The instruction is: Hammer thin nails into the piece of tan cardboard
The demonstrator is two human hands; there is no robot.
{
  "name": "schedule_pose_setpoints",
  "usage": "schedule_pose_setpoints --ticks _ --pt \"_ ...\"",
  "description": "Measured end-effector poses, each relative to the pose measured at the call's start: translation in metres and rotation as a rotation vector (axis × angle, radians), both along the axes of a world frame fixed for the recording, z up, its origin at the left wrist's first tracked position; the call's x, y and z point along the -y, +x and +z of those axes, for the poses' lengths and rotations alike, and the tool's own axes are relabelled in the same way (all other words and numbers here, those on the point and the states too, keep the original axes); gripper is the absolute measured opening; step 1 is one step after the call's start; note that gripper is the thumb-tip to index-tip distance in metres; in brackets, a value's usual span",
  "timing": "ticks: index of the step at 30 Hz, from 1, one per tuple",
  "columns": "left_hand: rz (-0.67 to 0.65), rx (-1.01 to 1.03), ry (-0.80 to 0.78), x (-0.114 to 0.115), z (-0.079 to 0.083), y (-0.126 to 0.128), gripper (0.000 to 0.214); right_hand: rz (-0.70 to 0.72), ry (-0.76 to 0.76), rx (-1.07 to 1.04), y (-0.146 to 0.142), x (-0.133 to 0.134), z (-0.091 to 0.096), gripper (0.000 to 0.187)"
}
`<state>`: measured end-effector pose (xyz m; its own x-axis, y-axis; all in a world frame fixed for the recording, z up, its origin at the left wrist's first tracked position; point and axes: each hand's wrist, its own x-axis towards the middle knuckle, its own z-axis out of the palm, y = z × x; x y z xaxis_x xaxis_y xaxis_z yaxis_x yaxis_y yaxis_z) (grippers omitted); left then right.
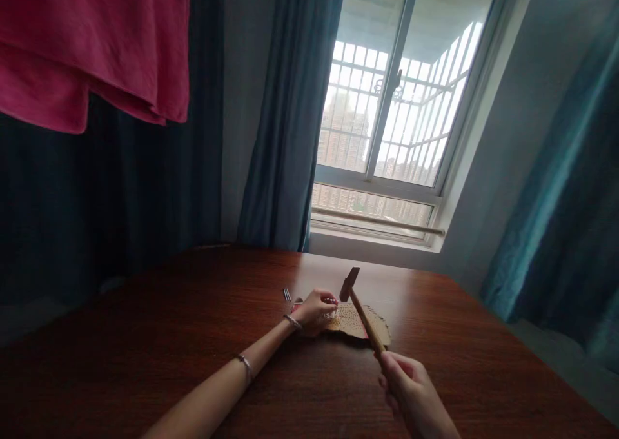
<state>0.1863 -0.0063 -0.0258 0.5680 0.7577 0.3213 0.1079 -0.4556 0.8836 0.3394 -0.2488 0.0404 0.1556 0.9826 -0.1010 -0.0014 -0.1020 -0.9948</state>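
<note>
A tan, perforated leather-like piece (355, 321) lies on the dark wooden table (193, 336). My left hand (316, 309), with bracelets on the wrist and forearm, rests closed on the piece's left end, pinching something too small to make out. My right hand (411, 390) grips the wooden handle of a small hammer (360, 310). The hammer's dark head hangs just above the piece, close to my left fingertips.
A small metal pronged tool (287, 294) lies on the table left of my left hand. Behind the table are a barred window (391, 117), teal curtains (290, 117) and a pink cloth (97, 46) hanging at the upper left.
</note>
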Motion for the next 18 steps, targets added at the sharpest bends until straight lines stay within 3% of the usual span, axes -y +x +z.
schedule_pose_setpoints --ticks 18 --pt "0.025 -0.039 -0.042 0.001 0.003 0.0 0.022 0.022 -0.005 0.026 -0.009 -0.001 0.0 0.044"
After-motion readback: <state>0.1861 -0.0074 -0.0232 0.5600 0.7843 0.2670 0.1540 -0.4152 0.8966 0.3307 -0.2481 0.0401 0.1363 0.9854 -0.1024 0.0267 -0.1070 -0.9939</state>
